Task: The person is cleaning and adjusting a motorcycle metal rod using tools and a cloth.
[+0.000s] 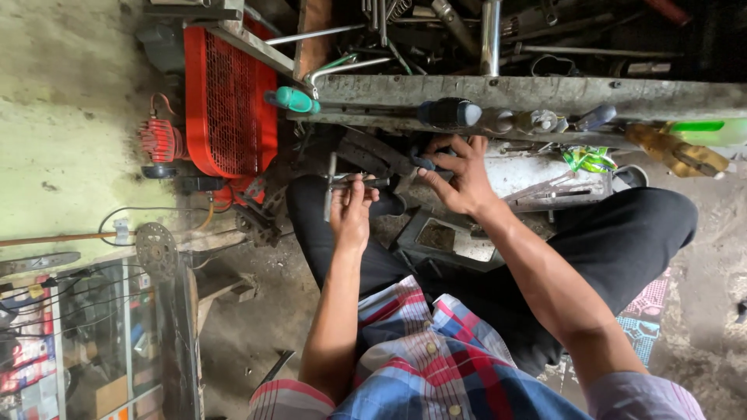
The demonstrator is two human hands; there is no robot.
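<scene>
At the bottom centre of the frame we see a plaid shirt (436,358) in red, blue and white, and dark trousers (622,233) bent at the knees toward the middle. From there both bare forearms reach upward. Our left hand (350,210), just left of centre, is clamped around a metal T-handle wrench (342,184), its crossbar lying level above the fingers. Our right hand (459,175), just right of it, has its fingers curled together on a dark-handled tool (424,163), whose tip we cannot make out. Both tools meet near a dark part (373,155) below the bench edge; we judge the work to be mid-way, with the wrench seated and nothing yet lying loose beside it, though the fastener itself is hidden. Further up, a worn bench edge (545,97) crosses the frame, carrying a green-handled screwdriver (292,99) and a blue-handled screwdriver (451,113). At upper left stands a red machine (229,101) with a mesh guard; at the top lies a heap of steel tools (467,31).
</scene>
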